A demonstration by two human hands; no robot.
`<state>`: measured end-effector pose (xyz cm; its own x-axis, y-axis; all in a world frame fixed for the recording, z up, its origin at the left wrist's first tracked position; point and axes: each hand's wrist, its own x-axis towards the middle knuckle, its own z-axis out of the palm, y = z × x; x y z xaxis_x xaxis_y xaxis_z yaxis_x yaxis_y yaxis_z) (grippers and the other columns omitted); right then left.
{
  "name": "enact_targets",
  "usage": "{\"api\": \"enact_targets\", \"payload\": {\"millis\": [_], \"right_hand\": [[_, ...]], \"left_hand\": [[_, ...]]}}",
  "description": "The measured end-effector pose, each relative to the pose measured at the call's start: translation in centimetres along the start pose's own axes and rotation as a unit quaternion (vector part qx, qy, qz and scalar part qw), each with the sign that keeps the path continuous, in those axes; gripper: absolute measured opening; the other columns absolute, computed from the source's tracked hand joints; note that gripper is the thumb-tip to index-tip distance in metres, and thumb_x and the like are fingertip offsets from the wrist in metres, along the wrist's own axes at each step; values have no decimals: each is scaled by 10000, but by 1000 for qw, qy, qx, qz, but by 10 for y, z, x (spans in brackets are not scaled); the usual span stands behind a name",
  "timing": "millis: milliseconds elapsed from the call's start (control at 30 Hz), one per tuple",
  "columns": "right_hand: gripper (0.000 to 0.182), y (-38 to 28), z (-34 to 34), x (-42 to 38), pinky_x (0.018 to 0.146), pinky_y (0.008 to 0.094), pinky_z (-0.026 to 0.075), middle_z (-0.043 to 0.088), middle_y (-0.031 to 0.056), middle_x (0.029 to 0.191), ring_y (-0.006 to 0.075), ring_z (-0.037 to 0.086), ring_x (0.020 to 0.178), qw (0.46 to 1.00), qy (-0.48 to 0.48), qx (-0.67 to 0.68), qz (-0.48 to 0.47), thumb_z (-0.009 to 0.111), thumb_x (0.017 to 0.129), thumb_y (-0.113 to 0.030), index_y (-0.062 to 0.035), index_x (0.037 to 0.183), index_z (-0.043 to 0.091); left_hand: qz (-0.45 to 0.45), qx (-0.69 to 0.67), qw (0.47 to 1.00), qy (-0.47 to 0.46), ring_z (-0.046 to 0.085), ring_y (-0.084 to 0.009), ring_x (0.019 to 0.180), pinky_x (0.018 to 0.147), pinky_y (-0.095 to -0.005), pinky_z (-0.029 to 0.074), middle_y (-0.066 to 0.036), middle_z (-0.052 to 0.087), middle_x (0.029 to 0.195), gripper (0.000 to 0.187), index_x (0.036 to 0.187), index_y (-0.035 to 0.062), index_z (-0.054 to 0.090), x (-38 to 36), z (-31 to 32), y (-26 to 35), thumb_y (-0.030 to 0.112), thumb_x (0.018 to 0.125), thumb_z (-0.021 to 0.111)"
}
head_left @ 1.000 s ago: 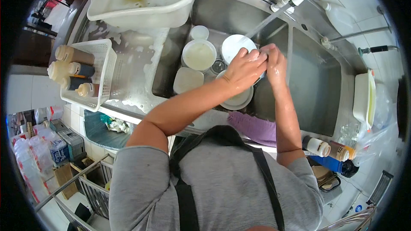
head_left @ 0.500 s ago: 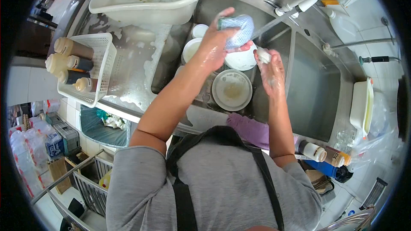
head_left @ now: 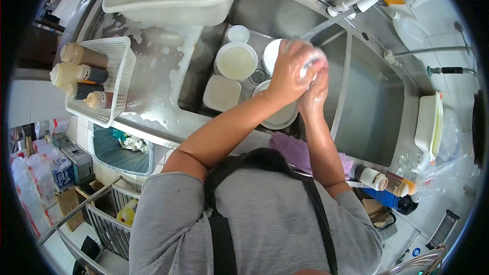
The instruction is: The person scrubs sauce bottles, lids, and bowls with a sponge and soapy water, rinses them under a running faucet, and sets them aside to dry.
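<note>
My left hand [head_left: 294, 74] is closed round a whitish-blue sponge [head_left: 311, 63], blurred by motion. Pressed against it from the right is my right hand [head_left: 314, 91], its fingers curled and partly covered; a small white item it held earlier cannot be made out. Both hands are over the left sink basin. Under and beside them lie a round white bowl [head_left: 236, 61], a small white cup [head_left: 238, 34], a squarish white dish [head_left: 222, 93], a white plate [head_left: 271, 54] partly behind my left hand, and a round dish [head_left: 280, 117] below my wrists.
A white tub [head_left: 214, 12] of sudsy water stands at the upper left. A white basket [head_left: 122, 79] holds several sauce bottles. The faucet [head_left: 356, 6] reaches in from the top right. A purple cloth [head_left: 293, 150] hangs on the front edge, near more bottles [head_left: 374, 179]. The right basin [head_left: 374, 107] holds water.
My left hand has moved right and down with the sponge and now meets my right hand. The squarish dish and the bowl at left have come into fuller view.
</note>
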<state>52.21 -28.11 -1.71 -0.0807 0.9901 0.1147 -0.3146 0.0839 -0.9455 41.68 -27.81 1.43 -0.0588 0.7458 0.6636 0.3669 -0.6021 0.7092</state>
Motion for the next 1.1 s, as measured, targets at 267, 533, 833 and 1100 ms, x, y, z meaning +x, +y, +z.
{"api": "enact_targets", "payload": {"millis": [267, 533, 833, 1100], "right_hand": [[465, -39, 16, 4, 1011, 374, 418, 543, 86, 1216, 220, 530, 1136, 968, 138, 124, 170, 323, 1015, -416, -75, 1324, 388], [542, -25, 26, 8, 887, 306, 400, 489, 109, 1091, 191, 500, 964, 957, 119, -190, -186, 287, 1013, -485, 6, 1171, 453], [489, -58, 27, 17, 795, 321, 463, 583, 69, 944, 167, 564, 863, 985, 124, -112, 42, 405, 978, -470, -21, 1080, 567], [465, -30, -13, 19, 886, 351, 504, 563, 59, 1158, 198, 572, 1058, 982, 4, 91, 164, 599, 892, -415, -106, 1229, 514]], "left_hand": [[137, 55, 989, 30, 518, -290, 1014, 921, -482, 333, -73, 586, 979, 249, 868, 85, 587, -1, 13, 1, 267, 760, 717], [-201, -165, 955, 145, 548, -237, 661, 620, -326, 445, -130, 589, 744, 219, 857, 34, 569, 8, 17, 11, 244, 915, 601], [105, 111, 987, 49, 567, -327, 775, 663, -456, 450, -105, 606, 898, 199, 785, 89, 596, 6, 2, 14, 222, 735, 735], [252, 154, 955, -8, 492, -292, 1066, 835, -449, 458, 49, 596, 1063, 247, 866, 211, 608, 18, -15, 13, 319, 693, 748]]}}
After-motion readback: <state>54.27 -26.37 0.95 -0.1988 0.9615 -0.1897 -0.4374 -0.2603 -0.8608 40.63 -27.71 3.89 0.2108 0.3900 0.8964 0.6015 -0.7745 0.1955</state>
